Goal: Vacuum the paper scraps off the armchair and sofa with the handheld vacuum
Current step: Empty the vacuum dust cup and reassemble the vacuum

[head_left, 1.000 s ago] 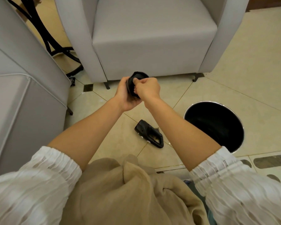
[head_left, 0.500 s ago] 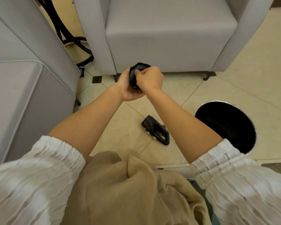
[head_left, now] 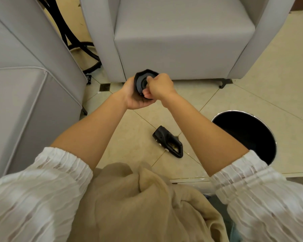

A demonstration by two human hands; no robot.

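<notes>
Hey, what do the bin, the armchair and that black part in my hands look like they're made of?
Bin: likely metal, shiny chrome-like rim, dark inside. Armchair: pale grey matte upholstery, fabric or faux leather, with seams. Black part: apparently matte moulded plastic, held in the left hand, right hand pinching its centre.

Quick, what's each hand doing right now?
Left hand: grips the black vacuum part.
Right hand: fingers curled, pinching something at the part's centre.

Mostly hidden inside the left hand [head_left: 136, 96] and behind the right hand [head_left: 158, 87]: black vacuum part [head_left: 141, 79]. Cut by the frame edges: armchair [head_left: 182, 41], sofa [head_left: 24, 84]. Partly covered by the right sleeve [head_left: 252, 180]: bin [head_left: 262, 126]
</notes>
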